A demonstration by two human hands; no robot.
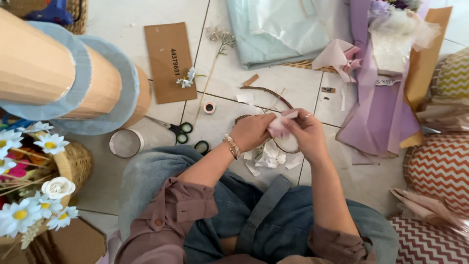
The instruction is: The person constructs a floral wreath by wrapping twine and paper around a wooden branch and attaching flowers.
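While pinched between both hands, pale pink strip [279, 123] lying crosswise above wire hoop [273, 93]; left hand [251, 131] fingers and right hand [307, 133] fingers closed on strip, equally near.

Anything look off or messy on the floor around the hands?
Mostly craft clutter. Torn white paper scraps lie loose on the tiles below both hands, the left hand and right hand pinching a pale strip. A scissors lies open nearby, blades exposed. Nothing looks spilled or broken.
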